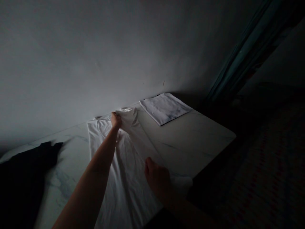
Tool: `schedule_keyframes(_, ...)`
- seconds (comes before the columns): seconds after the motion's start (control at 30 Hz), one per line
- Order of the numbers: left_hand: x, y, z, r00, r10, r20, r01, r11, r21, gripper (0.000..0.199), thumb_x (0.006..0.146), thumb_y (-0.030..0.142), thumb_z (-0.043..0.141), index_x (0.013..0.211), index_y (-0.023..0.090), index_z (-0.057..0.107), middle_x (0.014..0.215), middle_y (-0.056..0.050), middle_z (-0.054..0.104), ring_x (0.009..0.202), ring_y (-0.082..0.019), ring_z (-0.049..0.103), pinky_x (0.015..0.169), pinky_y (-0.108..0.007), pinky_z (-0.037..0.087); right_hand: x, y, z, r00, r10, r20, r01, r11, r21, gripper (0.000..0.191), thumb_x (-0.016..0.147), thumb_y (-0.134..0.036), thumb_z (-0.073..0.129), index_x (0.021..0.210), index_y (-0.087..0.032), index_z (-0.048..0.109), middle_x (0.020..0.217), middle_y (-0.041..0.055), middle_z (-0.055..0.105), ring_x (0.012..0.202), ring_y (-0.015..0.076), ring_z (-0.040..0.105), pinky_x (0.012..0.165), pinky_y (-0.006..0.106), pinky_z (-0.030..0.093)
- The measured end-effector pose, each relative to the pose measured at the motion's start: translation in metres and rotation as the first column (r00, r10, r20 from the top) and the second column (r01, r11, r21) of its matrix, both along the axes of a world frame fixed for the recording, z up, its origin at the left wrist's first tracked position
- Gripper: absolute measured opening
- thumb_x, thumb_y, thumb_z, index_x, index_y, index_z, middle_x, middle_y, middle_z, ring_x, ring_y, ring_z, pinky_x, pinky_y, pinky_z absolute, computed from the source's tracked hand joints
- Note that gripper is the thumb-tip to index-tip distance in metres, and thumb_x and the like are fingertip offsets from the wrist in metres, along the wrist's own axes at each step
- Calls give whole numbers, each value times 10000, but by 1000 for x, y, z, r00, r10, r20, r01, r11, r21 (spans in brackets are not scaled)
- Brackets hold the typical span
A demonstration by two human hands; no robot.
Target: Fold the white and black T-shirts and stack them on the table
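The left hand [116, 120] is pinching a white cotton T-shirt [126, 165] at its top edge, while the right hand [157, 179] is reaching its side (too dark to tell whether gripping).

Setting: a home, dimly lit; which room cannot be told. Evidence: a plain painted wall [95, 54] runs behind a marble-patterned counter [190, 143]. A teal curtain [234, 60] hangs at right, and a dark patterned carpet [262, 171] covers the floor. Household clothing lies on the counter: a white T-shirt [126, 184], a folded white cloth [164, 108], a dark garment [23, 181].
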State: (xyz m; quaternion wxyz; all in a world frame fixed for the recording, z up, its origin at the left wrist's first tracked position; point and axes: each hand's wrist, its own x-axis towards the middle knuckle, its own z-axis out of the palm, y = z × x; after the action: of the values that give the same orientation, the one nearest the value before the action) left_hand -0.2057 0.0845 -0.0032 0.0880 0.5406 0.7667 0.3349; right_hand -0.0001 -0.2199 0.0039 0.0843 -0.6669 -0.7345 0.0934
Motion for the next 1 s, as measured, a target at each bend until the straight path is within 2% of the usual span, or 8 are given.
schedule_keyframes(0.27,-1,-11,1,981,-66,-184,45,992,-114,198,897,163,525,1087,160,577,1033,-157,717,995,-293,666,773,-328,469,-1,-8,-8,992,122,24,-122,993,1,168,932,-102,524,1015,-196,636,803,44,741,699,174,727,553,226,447)
schedule_keyframes(0.4,-1,-12,4,969,-89,-232,59,989,-135,220,908,158,505,1117,145,573,1065,-174,705,1012,-301,659,785,-335,464,9,-7,10,981,192,-6,-192,976,-100,135,930,-196,571,1040,-193,649,863,58,753,742,205,733,582,258,478)
schedule_keyframes(0.57,12,-25,16,956,-67,-287,44,995,-85,316,920,186,484,1225,116,526,1220,-220,624,1086,-335,616,838,-383,464,26,35,34,868,496,12,-491,862,-125,229,973,-217,495,887,-178,704,925,84,743,828,200,717,689,274,510)
schedule_keyframes(0.67,26,-45,25,903,-154,-402,167,986,-2,349,881,183,546,1225,125,545,1280,-210,572,1155,-347,561,924,-423,448,26,73,22,805,593,23,-594,804,33,264,990,-193,461,1130,-138,678,1239,144,668,1120,223,646,926,329,500)
schedule_keyframes(0.73,35,-64,28,833,-307,-461,333,943,-25,272,872,164,555,1139,164,604,1246,-168,593,1164,-334,549,955,-437,443,24,90,4,764,645,31,-644,759,96,412,996,-274,486,1362,-95,545,1472,194,492,1367,271,459,1117,412,377)
schedule_keyframes(0.83,40,-102,29,707,-528,-470,556,826,-91,178,881,161,551,1023,204,649,1161,-115,635,1108,-296,576,949,-433,460,24,97,-25,705,709,22,-706,698,117,638,986,-422,507,1512,-91,360,1591,200,297,1490,318,237,1205,519,217)
schedule_keyframes(0.9,38,-134,27,633,-615,-471,660,746,-88,157,897,182,541,1003,208,653,1100,-97,652,1052,-270,595,923,-417,473,27,95,-36,652,758,-4,-749,646,146,639,995,-425,488,1527,-106,331,1595,190,295,1496,306,227,1207,533,210)
schedule_keyframes(1.0,33,-189,24,504,-710,-492,782,617,-89,159,919,232,524,1008,197,651,1039,-89,669,1006,-253,605,902,-404,472,32,100,-38,569,819,-72,-795,571,204,541,993,-327,510,1479,-110,417,1560,181,377,1476,257,296,1213,489,238)
